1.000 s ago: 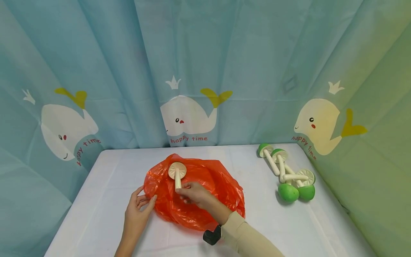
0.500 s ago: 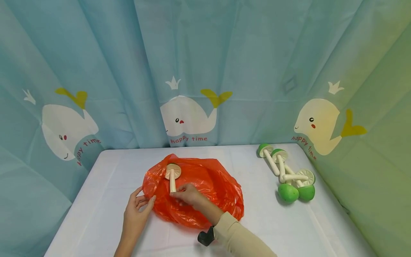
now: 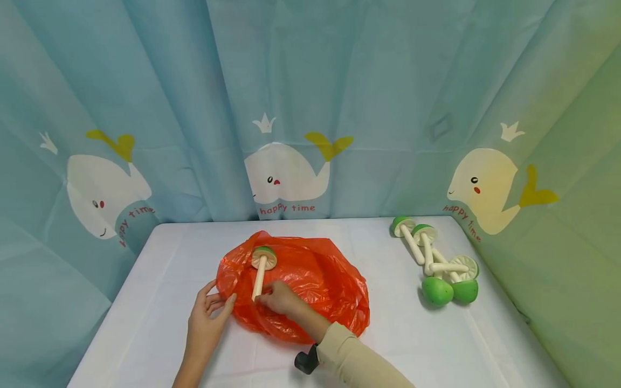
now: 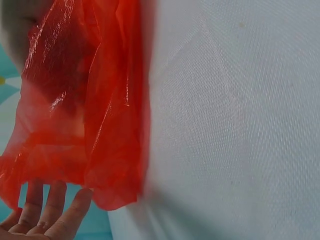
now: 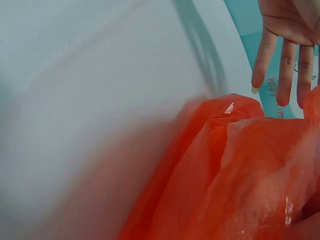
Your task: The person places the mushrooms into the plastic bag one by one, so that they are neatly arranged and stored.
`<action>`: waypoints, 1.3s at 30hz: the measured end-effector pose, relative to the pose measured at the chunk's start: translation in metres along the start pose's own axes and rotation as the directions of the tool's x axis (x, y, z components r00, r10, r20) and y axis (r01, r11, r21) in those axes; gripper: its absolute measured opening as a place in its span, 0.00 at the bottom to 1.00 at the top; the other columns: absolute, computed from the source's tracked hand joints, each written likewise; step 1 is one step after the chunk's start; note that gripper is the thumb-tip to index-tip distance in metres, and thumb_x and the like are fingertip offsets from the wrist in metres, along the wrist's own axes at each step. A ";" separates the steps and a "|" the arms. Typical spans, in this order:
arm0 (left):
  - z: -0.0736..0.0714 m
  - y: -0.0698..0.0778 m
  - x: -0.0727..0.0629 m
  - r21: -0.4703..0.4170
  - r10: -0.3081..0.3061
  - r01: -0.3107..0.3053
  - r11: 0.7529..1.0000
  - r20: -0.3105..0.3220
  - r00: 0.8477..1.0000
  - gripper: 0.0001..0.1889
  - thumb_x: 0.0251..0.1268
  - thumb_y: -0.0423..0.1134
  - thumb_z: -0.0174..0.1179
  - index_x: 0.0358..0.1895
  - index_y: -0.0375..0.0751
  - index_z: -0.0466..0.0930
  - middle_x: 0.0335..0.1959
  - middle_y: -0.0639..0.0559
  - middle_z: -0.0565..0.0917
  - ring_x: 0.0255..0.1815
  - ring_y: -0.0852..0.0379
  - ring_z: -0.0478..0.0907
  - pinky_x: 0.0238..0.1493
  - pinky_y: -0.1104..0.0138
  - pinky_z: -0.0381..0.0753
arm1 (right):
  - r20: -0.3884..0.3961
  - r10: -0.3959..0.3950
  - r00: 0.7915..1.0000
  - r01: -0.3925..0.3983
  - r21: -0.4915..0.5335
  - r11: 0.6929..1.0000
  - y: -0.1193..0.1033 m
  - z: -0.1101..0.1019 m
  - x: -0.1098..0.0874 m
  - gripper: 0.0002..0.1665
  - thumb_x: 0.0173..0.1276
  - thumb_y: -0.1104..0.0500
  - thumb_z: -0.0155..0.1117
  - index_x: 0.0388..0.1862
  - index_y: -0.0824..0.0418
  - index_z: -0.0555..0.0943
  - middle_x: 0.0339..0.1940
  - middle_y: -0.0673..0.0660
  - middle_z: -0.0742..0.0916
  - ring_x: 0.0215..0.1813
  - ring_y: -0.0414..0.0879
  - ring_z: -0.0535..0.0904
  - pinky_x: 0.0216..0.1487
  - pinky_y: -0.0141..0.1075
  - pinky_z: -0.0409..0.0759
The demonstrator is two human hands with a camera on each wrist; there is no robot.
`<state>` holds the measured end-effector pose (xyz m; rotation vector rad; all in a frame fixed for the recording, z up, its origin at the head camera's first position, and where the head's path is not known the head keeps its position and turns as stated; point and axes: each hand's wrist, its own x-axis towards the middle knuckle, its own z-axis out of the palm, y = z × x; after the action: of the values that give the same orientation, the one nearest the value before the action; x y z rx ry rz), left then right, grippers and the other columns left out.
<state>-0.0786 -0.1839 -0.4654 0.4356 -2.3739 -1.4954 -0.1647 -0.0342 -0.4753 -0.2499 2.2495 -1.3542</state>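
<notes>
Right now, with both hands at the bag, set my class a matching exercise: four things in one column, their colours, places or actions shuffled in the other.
1. Bag
2. Left hand
3. Right hand
4. Mushroom pile

A. On the right side of the table
B. Pinching a single mushroom by its stem
C. Red
D. At the bag's left edge

Pairs: 1-C, 2-D, 3-B, 4-A.

The bag [image 3: 310, 256] is red, mushrooms [image 3: 261, 269] green and cream, tablecloth [image 3: 145, 302] white, curtain [image 3: 310, 70] whale-printed blue.
</notes>
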 end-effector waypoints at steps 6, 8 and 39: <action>-0.003 0.001 -0.001 0.003 0.004 -0.004 1.000 0.002 1.000 0.33 0.62 0.42 0.63 0.66 0.33 0.60 0.43 0.40 0.80 0.44 0.45 0.78 0.45 0.68 0.79 | -0.050 -0.032 0.998 0.033 0.025 0.999 0.000 0.003 0.000 0.22 0.63 0.66 0.64 0.55 0.71 0.71 0.26 0.54 0.76 0.26 0.44 0.71 0.27 0.32 0.74; -0.004 0.002 -0.001 0.004 -0.002 0.002 1.000 -0.001 1.000 0.32 0.62 0.42 0.63 0.66 0.34 0.60 0.43 0.39 0.80 0.45 0.45 0.78 0.43 0.74 0.78 | -0.051 -0.046 0.998 0.047 0.021 0.999 0.000 0.003 0.000 0.21 0.64 0.67 0.63 0.54 0.70 0.72 0.25 0.54 0.76 0.25 0.43 0.70 0.26 0.31 0.72; -0.010 0.008 -0.004 0.016 -0.027 0.029 0.999 -0.074 0.997 0.31 0.61 0.45 0.63 0.63 0.33 0.64 0.52 0.40 0.71 0.49 0.45 0.74 0.36 0.89 0.66 | -0.102 -0.126 0.987 0.136 0.098 0.986 0.007 -0.032 -0.023 0.28 0.65 0.57 0.63 0.59 0.71 0.70 0.33 0.54 0.77 0.28 0.45 0.73 0.27 0.33 0.75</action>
<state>-0.0716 -0.1873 -0.4539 0.5211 -2.3337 -1.4466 -0.1606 0.0024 -0.4617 -0.3070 2.2645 -1.5785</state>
